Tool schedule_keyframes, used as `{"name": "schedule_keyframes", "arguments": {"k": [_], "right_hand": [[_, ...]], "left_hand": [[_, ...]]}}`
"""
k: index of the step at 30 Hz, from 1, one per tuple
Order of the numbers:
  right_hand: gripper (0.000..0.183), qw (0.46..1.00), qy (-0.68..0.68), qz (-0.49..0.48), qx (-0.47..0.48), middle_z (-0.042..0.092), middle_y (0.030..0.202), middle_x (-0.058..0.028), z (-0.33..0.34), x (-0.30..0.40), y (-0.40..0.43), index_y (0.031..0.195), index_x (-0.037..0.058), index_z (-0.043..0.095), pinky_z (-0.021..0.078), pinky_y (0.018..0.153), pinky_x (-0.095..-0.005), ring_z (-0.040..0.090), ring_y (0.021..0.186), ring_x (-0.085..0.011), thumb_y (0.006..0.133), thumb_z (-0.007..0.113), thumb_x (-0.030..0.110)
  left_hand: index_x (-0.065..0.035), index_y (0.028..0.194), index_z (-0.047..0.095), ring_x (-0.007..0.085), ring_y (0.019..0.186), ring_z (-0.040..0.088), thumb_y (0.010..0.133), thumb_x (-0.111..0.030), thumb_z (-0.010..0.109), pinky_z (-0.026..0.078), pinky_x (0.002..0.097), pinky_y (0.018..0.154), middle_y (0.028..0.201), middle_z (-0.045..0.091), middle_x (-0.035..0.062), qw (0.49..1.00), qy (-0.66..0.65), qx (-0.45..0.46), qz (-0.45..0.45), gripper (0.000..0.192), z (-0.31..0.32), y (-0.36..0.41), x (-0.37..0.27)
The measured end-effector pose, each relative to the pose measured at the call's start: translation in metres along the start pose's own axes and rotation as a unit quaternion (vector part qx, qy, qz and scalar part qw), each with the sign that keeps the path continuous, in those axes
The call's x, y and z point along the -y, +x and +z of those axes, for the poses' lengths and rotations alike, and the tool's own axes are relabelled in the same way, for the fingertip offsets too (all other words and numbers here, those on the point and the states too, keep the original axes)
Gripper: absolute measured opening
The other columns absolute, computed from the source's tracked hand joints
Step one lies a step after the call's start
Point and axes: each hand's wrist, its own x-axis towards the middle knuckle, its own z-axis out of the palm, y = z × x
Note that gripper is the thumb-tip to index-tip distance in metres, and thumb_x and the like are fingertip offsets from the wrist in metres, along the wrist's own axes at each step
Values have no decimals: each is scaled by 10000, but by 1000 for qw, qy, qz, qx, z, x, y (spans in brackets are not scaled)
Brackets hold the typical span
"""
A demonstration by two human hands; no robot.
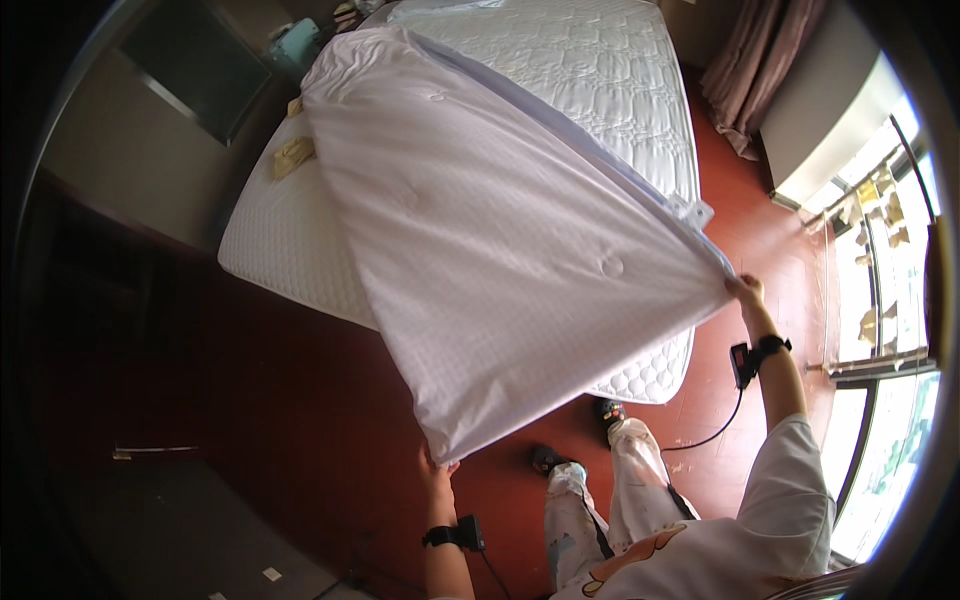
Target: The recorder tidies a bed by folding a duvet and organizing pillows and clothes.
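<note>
A pale pink quilt or filled duvet cover (487, 225) stretches from the far left of the bed toward me, its near edge pulled taut. My left hand (439, 474) grips its near left corner, out over the floor. At the near right corner, my right hand (745, 289) holds the fabric just beyond the bed's right side. A bluish-grey underside shows along the right edge, with a white tag (688, 212) there. Beneath lies a white quilted mattress (600, 82), partly hidden by the cloth.
Yellowish cloths (294, 156) lie on the mattress's left side. A light-blue object (296, 41) stands beyond it. The floor (300, 390) is reddish brown. A mauve curtain (765, 67) hangs at the back right, near bright windows (885, 450). Cables trail from my wrist devices (471, 533).
</note>
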Motion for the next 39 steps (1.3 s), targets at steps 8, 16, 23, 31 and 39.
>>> {"name": "schedule_keyframes", "arguments": {"k": [8, 16, 23, 31, 39], "right_hand": [[121, 967, -192, 166, -28, 511, 582, -10, -24, -87, 3, 662, 28, 543, 380, 484, -226, 456, 515, -97, 595, 624, 90], [159, 935, -249, 252, -12, 505, 585, -53, -51, -115, 20, 757, 31, 526, 405, 434, -264, 484, 504, -144, 625, 456, -24], [100, 933, -107, 343, 15, 507, 594, -45, -145, -131, -17, 754, 68, 517, 431, 424, -299, 503, 496, -164, 697, 438, 50], [168, 958, -49, 268, 89, 531, 731, -81, -214, -45, -22, 838, 32, 500, 441, 541, -297, 531, 627, -193, 742, 427, 148], [143, 960, -85, 227, 139, 543, 697, -94, -316, -47, 49, 795, 24, 514, 452, 529, -295, 546, 616, -202, 721, 460, 133]], "left_hand": [[-107, 1225, 154, 202, 943, 429, 744, -99, 515, 411, 317, 749, 1131, 349, 98, 997, -10, -53, -57, 601, 16, -36, 63], [-144, 1224, 173, 227, 1036, 359, 706, -195, 571, 350, 393, 818, 1176, 308, 75, 960, 152, -88, -217, 655, 41, -78, 69], [-119, 1163, 304, 200, 955, 397, 744, -250, 495, 349, 352, 794, 1059, 408, 64, 941, 242, -62, -228, 479, 33, -131, 40], [-118, 996, 475, 99, 704, 513, 727, -137, 484, 410, 254, 565, 856, 523, 6, 976, 216, 8, 4, 269, 111, -84, -31], [-42, 916, 514, 132, 537, 539, 679, -130, 458, 395, 246, 411, 721, 557, 57, 956, 281, 47, 71, 258, 315, -75, -55]]}}
